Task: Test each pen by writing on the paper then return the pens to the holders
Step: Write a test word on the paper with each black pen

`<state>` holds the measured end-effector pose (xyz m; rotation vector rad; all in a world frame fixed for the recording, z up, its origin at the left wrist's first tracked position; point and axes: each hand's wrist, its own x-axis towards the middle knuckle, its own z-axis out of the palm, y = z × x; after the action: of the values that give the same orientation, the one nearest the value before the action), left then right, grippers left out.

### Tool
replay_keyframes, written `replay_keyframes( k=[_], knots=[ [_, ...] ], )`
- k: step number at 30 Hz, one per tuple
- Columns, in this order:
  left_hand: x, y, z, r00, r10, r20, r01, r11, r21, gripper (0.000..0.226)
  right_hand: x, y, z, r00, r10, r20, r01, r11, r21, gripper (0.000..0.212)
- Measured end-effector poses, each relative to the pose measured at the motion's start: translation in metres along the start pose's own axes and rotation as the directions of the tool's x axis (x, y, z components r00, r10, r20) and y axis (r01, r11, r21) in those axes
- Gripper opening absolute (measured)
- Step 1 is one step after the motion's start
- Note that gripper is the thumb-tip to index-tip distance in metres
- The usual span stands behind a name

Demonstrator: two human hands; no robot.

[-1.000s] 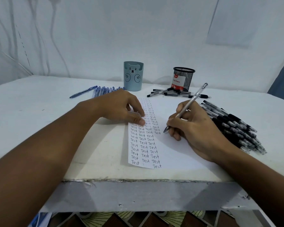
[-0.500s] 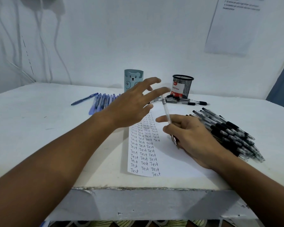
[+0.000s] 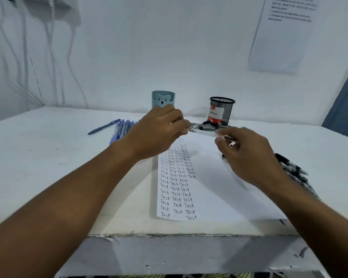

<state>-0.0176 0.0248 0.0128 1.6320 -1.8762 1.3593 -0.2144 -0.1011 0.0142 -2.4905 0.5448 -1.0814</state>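
White table [image 3: 48,157], paper [image 3: 209,187] at near centre. Left hand [image 3: 157,133] pinches clear pen [image 3: 193,129] by its end, carrying it toward tested pile [image 3: 211,125] before mesh holder [image 3: 222,111]. Right hand [image 3: 247,155] loosely curled over paper; whether it holds anything, cannot tell. Untested pens [image 3: 293,171] right.

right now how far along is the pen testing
Done: the paper carries four columns of "Test". In hand: the left hand pinches a clear pen the right hand passes over. Left: both holders, teal and mesh, look empty; many black pens wait.
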Motion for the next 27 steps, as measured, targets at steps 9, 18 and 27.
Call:
replay_keyframes(
  k=[9, 18, 27],
  knots=[
    [0.017, 0.02, -0.004, 0.994, -0.084, -0.074, 0.083, 0.996, -0.028, 0.014, 0.008, 0.019, -0.044, 0.912, -0.411, 0.001, 0.355, 0.786, -0.506, 0.014],
    [0.092, 0.118, -0.006, 0.991, -0.024, -0.128, 0.025, 1.0, 0.001, 0.015, -0.054, 0.072, -0.132, 0.933, -0.346, -0.095, 0.212, 0.746, -0.631, 0.024],
    [0.146, 0.256, -0.003, 0.98, 0.108, -0.166, -0.114, 0.993, -0.031, 0.012, -0.157, 0.129, -0.235, 0.951, -0.251, -0.182, 0.057, 0.718, -0.694, 0.018]
  ],
)
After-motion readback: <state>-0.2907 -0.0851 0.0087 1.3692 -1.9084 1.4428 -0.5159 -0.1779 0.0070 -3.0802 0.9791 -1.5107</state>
